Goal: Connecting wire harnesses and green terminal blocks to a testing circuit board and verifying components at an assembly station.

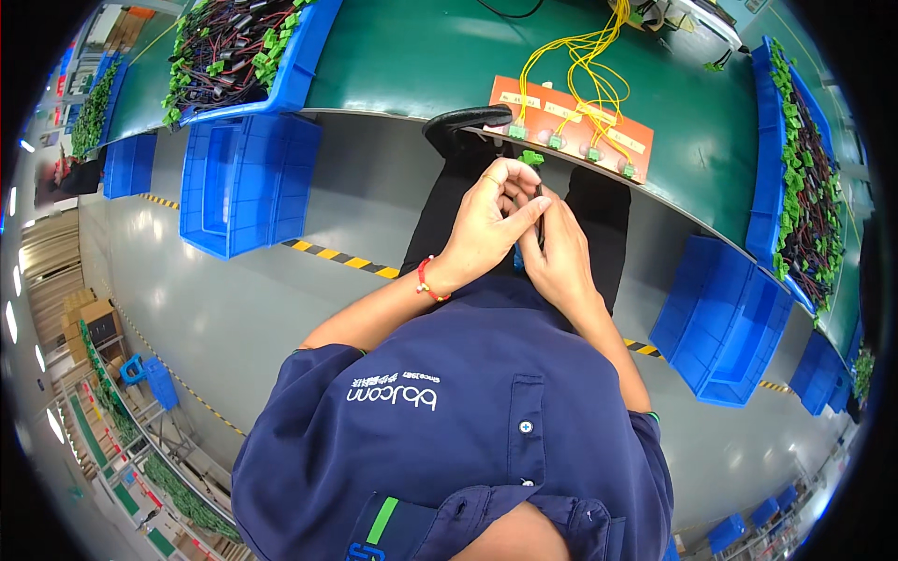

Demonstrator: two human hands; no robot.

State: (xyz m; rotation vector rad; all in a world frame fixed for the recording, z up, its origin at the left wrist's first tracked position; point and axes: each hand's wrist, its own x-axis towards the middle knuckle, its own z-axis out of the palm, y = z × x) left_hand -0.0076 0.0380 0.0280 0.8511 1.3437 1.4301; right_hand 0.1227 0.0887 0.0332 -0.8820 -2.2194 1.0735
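Both my hands meet in front of my body, just short of the green bench's edge. My left hand (486,217), with a red bracelet at the wrist, is closed with its thumb and fingers on a dark cable (541,222). A small green connector (531,158) sticks out beyond the fingertips and seems to be on this cable's end. My right hand (563,251) is closed on the same cable, beside the left thumb. My fingers hide much of the cable. Just ahead, an orange-brown board (572,117) bears several green sockets (556,142) with yellow wires (578,58).
A blue bin (304,56) of cables with green connectors stands on the bench (402,65) at left, another blue bin (765,159) at right. Blue crates (238,187) (725,318) hang below the edge. A black curved object (468,122) juts out beside the board.
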